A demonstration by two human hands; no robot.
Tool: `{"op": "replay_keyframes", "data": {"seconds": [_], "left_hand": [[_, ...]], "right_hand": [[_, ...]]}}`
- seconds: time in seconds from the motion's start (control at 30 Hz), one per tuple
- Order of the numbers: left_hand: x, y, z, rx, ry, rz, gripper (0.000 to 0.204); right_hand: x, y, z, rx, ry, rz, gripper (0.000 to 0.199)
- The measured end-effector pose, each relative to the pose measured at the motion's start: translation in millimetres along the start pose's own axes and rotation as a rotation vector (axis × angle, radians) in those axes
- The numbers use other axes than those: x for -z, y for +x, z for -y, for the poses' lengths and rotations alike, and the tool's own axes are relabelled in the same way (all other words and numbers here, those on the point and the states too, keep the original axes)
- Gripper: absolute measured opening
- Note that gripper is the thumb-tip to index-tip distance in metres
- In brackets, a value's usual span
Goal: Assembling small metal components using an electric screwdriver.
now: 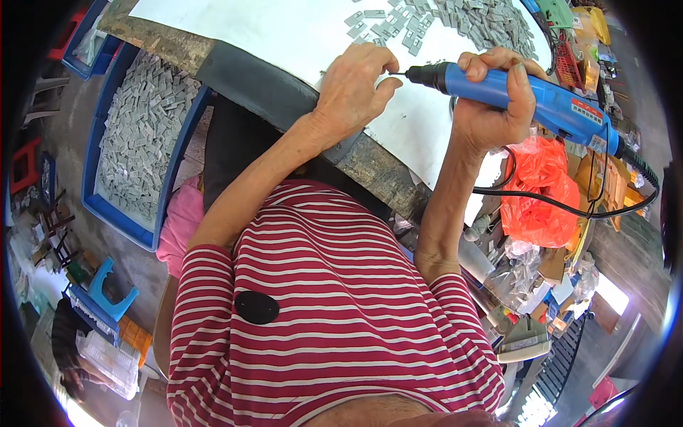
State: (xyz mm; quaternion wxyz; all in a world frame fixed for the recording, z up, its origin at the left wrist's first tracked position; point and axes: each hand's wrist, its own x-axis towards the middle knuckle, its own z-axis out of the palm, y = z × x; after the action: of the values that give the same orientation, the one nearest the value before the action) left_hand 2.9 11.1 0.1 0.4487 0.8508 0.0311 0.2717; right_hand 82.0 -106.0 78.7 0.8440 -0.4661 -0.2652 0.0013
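Pinching a small part at the driver (526, 96) tip, left hand (352, 89) is braced on bench (284, 35); right hand (494, 99) is clamped round driver, best kept square.

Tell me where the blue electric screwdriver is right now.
In the head view, the blue electric screwdriver is right of centre near the top, gripped in the right hand above the white tabletop, its tip pointing at the left hand.

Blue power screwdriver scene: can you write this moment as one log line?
right hand: grips blue power screwdriver | left hand: pinches something small at its bit | white tabletop: grey parts scattered
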Motion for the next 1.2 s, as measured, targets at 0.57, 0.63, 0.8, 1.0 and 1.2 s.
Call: {"op": "replay_keyframes", "data": {"seconds": [0.57,0.63,0.8,1.0,1.2], "left_hand": [[-1.6,-0.6,1.0,-0.008,0.02,0.026,0.014],[-1.4,-0.4,0.7,-0.008,0.022,0.025,0.013],[1.1,-2.0,2.9,-0.014,0.036,0.011,0.013],[0.3,-1.6,1.8,-0.015,0.037,0.0,0.012],[-0.2,-2.7,3.8,-0.015,0.05,0.016,0.012]], "right_hand": [[0.1,0.6,1.0,0.027,-0.035,0.005,0.018],[-0.2,0.3,0.5,0.028,-0.036,-0.001,0.018],[-2.6,-0.3,-2.9,0.018,-0.07,0.035,0.017],[-3.4,-0.1,-2.6,0.014,-0.083,0.012,0.018],[-1.9,0.0,-3.3,0.01,-0.077,0.035,0.018]]}}
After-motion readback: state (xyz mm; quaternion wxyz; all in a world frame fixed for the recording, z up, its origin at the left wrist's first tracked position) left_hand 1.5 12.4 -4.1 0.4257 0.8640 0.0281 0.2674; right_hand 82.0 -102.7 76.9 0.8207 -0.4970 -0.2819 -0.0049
